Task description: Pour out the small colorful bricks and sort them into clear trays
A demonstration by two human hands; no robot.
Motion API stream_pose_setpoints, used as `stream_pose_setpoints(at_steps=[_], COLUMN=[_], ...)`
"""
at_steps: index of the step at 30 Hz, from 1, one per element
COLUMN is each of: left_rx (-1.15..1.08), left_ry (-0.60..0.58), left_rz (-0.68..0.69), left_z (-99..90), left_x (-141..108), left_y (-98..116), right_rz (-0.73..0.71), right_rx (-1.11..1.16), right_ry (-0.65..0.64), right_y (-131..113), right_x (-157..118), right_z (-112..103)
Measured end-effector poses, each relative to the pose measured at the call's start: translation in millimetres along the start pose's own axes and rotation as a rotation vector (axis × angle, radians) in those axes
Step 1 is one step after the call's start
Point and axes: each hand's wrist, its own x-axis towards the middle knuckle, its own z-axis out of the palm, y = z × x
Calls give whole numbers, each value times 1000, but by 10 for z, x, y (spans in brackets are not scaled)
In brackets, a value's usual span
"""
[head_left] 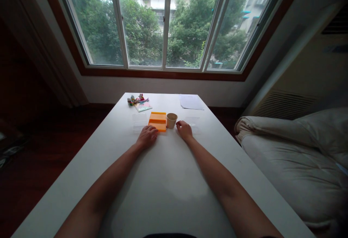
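An orange plastic case (157, 117), divided by a raised bar across its middle, lies on the white table (163, 180). My left hand (147, 135) rests palm down at its near left corner, fingers stretched out along the edge. Just right of the case stands a brown paper cup (171, 121), upright. Close to the cup's right side is my right hand (185, 130), its fingers curled together; whatever they pinch, if anything, is too small to make out. Clear plastic trays lie on both sides, one left (139, 120) and one right (193, 122), partly behind my hands.
Small colourful figurines (132, 101) and a patterned card (143, 106) sit at the table's far left. White paper sheets (191, 102) lie at the far right. Beyond the table is a window (164, 24); a pale cushioned seat (285, 158) stands on the right.
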Motion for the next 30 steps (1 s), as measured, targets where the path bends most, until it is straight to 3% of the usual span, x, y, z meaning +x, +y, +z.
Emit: stream_pose_setpoints(at_steps=[15,25,30], left_rx=[-16,6,7], left_ry=[8,-4,-9], left_rz=[-5,-17,-11], left_z=[23,1,-7], left_x=[-12,-9,-13], left_y=[-10,20,29], right_rz=[-283,-200,-120], right_rx=[-345,-342,-297], right_ry=[-161,7,14], right_y=[132,98,80], right_x=[289,195,188], right_z=[59,-1,-32])
